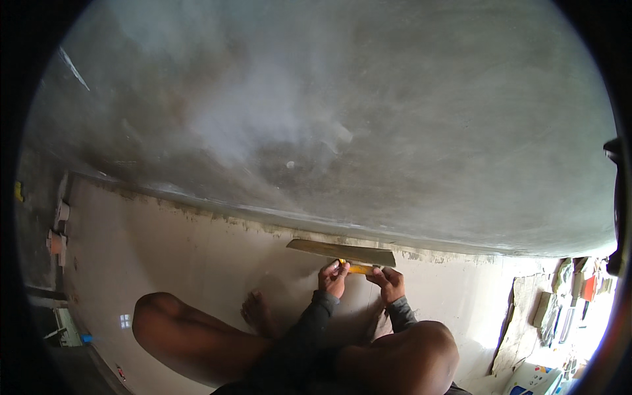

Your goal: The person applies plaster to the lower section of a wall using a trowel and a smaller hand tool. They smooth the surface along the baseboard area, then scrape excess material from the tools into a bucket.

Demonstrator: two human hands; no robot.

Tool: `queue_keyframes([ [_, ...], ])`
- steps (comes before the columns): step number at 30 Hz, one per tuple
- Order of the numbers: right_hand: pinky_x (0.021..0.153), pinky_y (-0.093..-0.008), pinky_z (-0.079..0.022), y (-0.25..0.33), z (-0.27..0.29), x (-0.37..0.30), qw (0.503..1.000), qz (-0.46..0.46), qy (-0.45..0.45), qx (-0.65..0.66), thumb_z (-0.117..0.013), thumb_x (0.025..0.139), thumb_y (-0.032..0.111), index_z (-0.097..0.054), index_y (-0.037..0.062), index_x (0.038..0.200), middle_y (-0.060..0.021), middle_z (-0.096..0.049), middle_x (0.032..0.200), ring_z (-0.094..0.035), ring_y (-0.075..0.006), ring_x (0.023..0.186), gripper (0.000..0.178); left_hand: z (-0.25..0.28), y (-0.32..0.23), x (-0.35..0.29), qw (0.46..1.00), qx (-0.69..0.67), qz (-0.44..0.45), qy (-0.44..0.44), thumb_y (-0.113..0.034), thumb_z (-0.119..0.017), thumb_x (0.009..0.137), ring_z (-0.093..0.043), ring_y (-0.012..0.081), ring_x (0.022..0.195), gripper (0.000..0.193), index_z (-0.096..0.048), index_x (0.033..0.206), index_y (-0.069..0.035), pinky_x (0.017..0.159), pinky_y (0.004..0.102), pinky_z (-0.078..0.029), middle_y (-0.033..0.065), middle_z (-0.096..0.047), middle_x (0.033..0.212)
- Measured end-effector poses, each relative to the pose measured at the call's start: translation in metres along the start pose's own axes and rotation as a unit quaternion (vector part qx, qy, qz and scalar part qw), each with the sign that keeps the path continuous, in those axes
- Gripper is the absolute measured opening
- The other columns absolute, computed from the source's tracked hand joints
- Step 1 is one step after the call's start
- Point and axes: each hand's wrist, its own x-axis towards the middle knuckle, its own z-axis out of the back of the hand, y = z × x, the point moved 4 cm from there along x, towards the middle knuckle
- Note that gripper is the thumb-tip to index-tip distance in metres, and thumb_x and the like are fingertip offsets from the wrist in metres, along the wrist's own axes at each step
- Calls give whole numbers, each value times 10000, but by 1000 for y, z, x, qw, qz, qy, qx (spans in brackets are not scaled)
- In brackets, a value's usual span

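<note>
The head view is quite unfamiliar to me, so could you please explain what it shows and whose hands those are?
There is no robot here: the bare hands belong to a person wearing the camera on their head. It looks down through a wide fisheye lens, which is why straight edges bend and the corners go dark. The wearer's bent legs show at the bottom. The left hand and right hand hold a long flat-bladed tool by its yellow handle, near the foot of a smooth grey wall. On the pale floor, toward the right edge, lies a rough flat sheet beside assorted clutter, partly lost in glare.
</note>
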Motion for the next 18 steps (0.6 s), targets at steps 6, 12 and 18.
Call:
queue_keyframes([
  [6, 758, -321, -593, -25, -20, 34, 999, -20, 17, -22, -669, 994, 247, -559, -13, 718, -89, -668, 759, -734, -192, 813, 395, 28, 20, 28, 999, -1, 35, -31, -200, -650, 1016, -600, 59, 797, 240, -674, 1046, 36, 722, 255, -515, -9, -678, 842],
  [12, 742, -317, -585, -25, -45, 39, 997, -26, 35, -70, -690, 981, 331, -598, -46, 797, -113, -711, 777, -739, -178, 820, 430, 51, 4, 27, 998, -21, 17, -59, -146, -618, 1024, -667, 119, 906, 264, -650, 1177, 67, 812, 293, -597, 46, -696, 1014],
  [18, 780, -317, -591, -23, -64, 37, 998, -23, 45, -25, -663, 996, 327, -605, -43, 786, -161, -732, 826, -748, -219, 835, 429, 63, -16, 17, 997, -22, 11, -69, -213, -609, 1034, -671, 149, 943, 331, -642, 1220, 60, 830, 329, -596, 91, -706, 1080],
])
